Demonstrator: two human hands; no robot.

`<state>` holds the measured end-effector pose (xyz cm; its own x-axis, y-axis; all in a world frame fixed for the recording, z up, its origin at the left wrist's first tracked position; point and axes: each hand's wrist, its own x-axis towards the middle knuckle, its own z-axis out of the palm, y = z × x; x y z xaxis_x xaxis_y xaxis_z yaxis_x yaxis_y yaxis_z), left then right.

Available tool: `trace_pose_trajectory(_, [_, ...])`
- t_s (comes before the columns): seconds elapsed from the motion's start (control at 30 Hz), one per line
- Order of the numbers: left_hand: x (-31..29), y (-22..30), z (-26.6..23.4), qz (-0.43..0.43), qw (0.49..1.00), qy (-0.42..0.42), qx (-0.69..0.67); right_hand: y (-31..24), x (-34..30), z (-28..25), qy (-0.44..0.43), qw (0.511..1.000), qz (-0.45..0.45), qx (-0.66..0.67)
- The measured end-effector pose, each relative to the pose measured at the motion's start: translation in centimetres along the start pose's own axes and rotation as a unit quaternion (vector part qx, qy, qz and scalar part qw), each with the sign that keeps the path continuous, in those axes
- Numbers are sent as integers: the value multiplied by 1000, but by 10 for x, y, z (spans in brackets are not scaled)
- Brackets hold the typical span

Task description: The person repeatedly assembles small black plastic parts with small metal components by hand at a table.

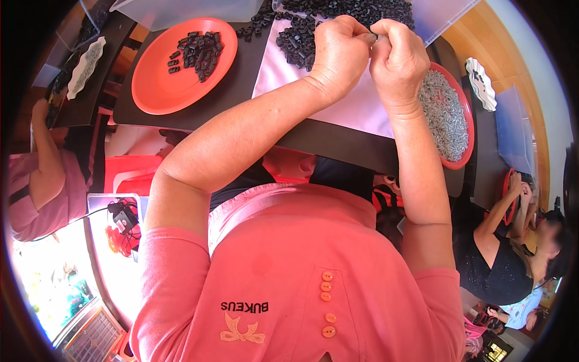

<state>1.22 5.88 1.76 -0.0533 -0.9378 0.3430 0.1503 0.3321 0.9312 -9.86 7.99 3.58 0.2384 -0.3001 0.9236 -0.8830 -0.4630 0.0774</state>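
My left hand [341, 53] and my right hand [398, 63] meet fingertip to fingertip at the far side of the table. Both are closed in a pinch, and a tiny dark bit shows between them, too hidden by the fingers to name. Under them lies a pale pink sheet [356, 118]. Beside my left hand is a pile of small black plastic parts [295, 43], spreading back behind both hands. Close to my right wrist, an orange-red plate [468, 130] holds a heap of small silvery screws [445, 117].
At left on the dark table [338, 146], an orange plate [151, 90] carries black parts [202, 54]. Clear plastic bins [181, 11] stand at the back. Co-workers sit on the left [45, 187] and right [500, 259]. White wavy dishes [480, 84] lie on side tables.
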Motion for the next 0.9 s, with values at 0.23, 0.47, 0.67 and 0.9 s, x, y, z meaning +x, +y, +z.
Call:
trace_pose_trajectory(0.23, [1, -1, -4, -18, 999, -47, 21, -3, 0, -5, -54, 973, 185, 126])
trace_pose_trajectory(0.47, [3, 0, -3, -40, 998, -44, -13, 5, -4, -3, -39, 910, 295, 288])
trace_pose_trajectory(0.67, [2, 2, -1, -54, 997, -44, -27, 3, -4, -4, -12, 887, 358, 293])
trace_pose_trajectory(0.9, [6, -8, 2, -19, 998, -41, -32, 3, -4, -2, 13, 831, 417, 367])
